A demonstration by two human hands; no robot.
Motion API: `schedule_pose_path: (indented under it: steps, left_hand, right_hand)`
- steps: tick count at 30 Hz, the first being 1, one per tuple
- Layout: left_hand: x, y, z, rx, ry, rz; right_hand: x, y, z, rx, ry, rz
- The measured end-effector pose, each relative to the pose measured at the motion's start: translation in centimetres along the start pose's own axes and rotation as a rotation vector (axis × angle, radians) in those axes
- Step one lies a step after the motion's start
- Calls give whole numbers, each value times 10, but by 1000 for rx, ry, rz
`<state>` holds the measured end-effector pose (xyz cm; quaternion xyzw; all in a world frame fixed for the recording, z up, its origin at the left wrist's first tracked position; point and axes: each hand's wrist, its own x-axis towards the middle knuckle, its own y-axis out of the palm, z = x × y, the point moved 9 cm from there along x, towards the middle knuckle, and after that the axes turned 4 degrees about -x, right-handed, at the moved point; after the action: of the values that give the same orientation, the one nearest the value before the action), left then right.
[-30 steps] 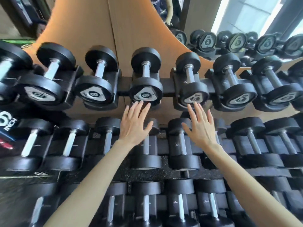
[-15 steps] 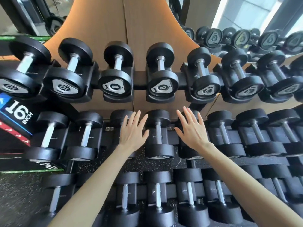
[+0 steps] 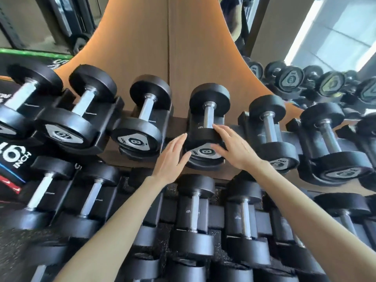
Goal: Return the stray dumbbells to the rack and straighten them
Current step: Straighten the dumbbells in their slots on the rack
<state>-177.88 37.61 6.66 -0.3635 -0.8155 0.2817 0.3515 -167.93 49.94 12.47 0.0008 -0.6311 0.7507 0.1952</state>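
Hands: left hand [image 3: 169, 159] and right hand [image 3: 238, 148], both bare, flank the near head of one dumbbell [image 3: 208, 118].
Left hand: fingers straight and pressed together, pointing to 1 o'clock; it lies at 8 o'clock of the near head, thumb tip at the head's edge. Whether the palm touches cannot be told.
Right hand: fingers straight and laid flat along the head's rim from 4 o'clock, their tips reaching the base of the steel handle; the thumb lies across the face plate.
Dumbbell: black, face plate marked 8, seated in a cradle on the top tier of the rack [image 3: 114, 157], handle running toward 12 o'clock, far head against the panel [image 3: 168, 47].
Neighbours: at 9 o'clock a second 8 [image 3: 142, 121], canted a little so its far head leans toward 1 o'clock; further at 9 o'clock a 10 [image 3: 75, 117]; at 3 o'clock a 6 [image 3: 269, 129], each in its own cradle, apart from one another.
Lower tiers: at 6 o'clock of the hands, under both forearms, rows of black dumbbells, one [image 3: 195, 210] straight below the held one.
Panel: orange-brown wood, rising behind the top tier.
Mirror [image 3: 295, 78]: at 2 o'clock, reflecting dumbbell faces.
Box [image 3: 12, 155]: at 9 o'clock edge, printed 16 INCH.
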Motion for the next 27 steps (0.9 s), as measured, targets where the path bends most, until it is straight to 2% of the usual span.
schedule_pose_path:
  steps: [3,8,12,17,22,27]
  left_hand:
    - [14,24,21,-189,-110,-38]
    - [25,52,48,-438,-210,-126]
    - [32,62,58,-529,-161,-194]
    - [41,61,54,-416,-69,-172]
    - [55,31,19,-203,213,-174]
    - [64,11,-30,119,529,-208]
  right_hand:
    - [28,16,-1,138,-17,54]
    - [40,9,-3,169,-93,-271]
    - [35,9,-7,234,-110,-346]
    - [25,7,-17,239,-92,-413]
    - [13,12,-35,321,-16,-531]
    - [-13,30,-62,534,217,-704]
